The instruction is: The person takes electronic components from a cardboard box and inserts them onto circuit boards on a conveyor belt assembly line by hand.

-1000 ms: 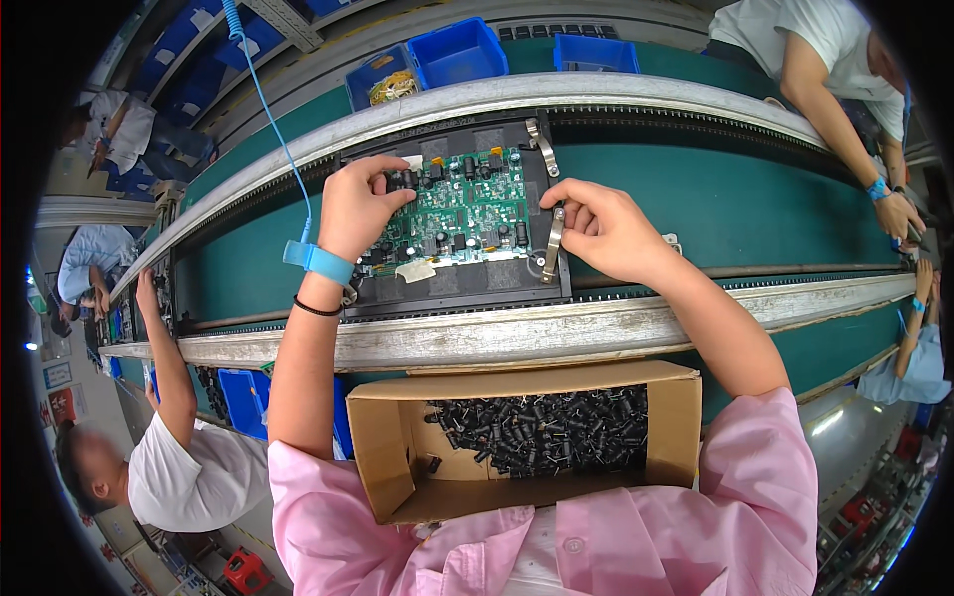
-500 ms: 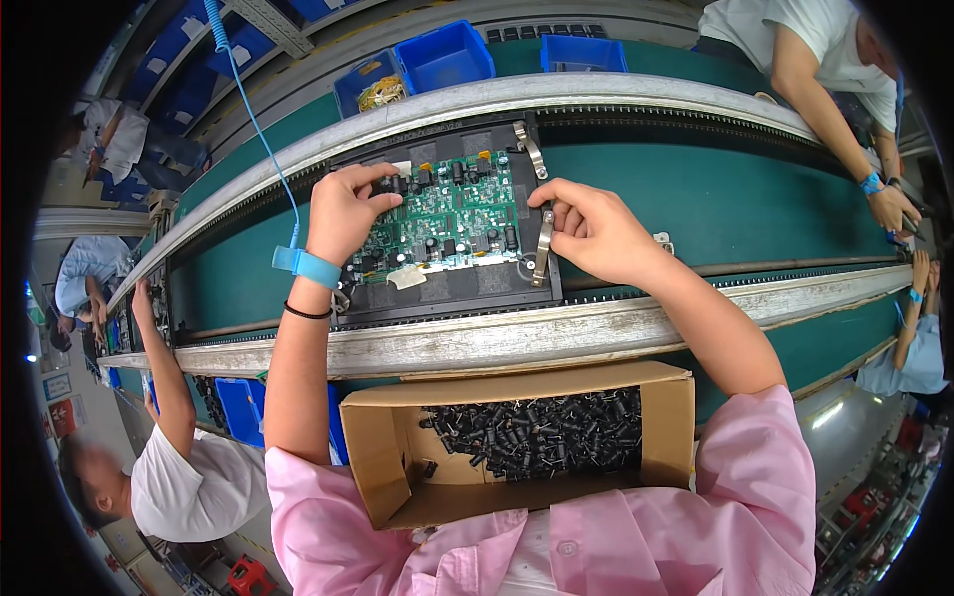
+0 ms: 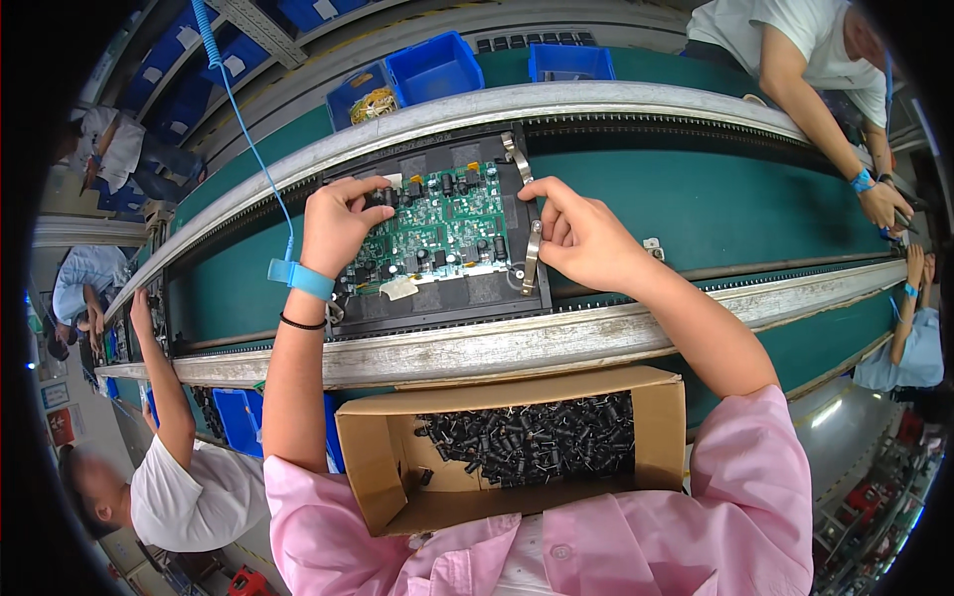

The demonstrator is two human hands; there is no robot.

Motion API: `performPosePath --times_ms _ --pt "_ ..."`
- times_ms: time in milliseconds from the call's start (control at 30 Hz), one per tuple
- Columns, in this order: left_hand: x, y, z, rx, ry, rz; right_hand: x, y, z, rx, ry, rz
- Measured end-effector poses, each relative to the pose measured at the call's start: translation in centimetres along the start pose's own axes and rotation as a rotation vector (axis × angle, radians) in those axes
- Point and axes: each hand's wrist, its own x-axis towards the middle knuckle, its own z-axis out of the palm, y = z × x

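- Green circuit board (image 3: 437,235), long axis left-to-right, inside black tray (image 3: 467,307)
- Nearer: left fingers (image 3: 363,186), curved over board near tray's far-left corner; cannot tell if pinching
- Right fingers (image 3: 543,187) spread at tray's right edge

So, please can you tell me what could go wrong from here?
The left hand is over the crowded circuit board and might knock something loose. The blue cord running to the wristband could perhaps snag. The carton of loose black parts is open, so a bump might spill some.
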Motion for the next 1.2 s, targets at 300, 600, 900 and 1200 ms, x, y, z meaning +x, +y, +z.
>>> performPosePath --times_ms 300,600,900,1200 --pt "0.3 -0.4 -0.1 0.007 -0.03 -0.009 0.1 0.1 0.1 -0.007 0.002 -0.005" --pt "0.5 -0.7 -0.3 0.145 -0.028 0.119 0.2 -0.2 0.1 -0.029 0.01 -0.012" --pt "0.1 0.9 -0.6 0.14 -0.085 -0.011 0.2 -0.1 0.3 -0.029 0.014 -0.005" --pt "0.5 0.9 -0.6 0.393 -0.07 0.151 0.2 -0.3 0.3 -0.02 0.013 -0.005"
